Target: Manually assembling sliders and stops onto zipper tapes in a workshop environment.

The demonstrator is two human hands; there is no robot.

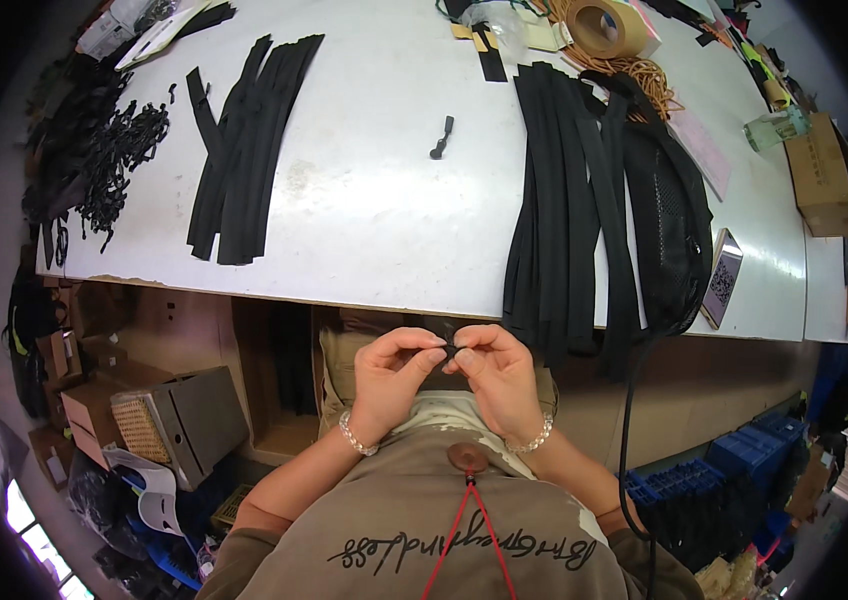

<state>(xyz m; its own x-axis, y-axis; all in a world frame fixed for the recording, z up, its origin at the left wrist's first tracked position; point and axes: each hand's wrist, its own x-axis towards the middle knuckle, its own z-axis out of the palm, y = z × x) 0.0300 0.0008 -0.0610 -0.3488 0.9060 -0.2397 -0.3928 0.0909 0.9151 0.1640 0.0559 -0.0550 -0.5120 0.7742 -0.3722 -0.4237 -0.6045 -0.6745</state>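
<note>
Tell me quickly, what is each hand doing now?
Left hand: pinched shut on small black piece.
Right hand: pinched shut on the same piece.

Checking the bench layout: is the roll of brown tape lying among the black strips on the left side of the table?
No, the roll of brown tape sits at the table's far right end.

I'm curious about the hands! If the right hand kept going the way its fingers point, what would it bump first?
Probably the left hand: the right hand points at it, both pinching a small black piece between them.
</note>
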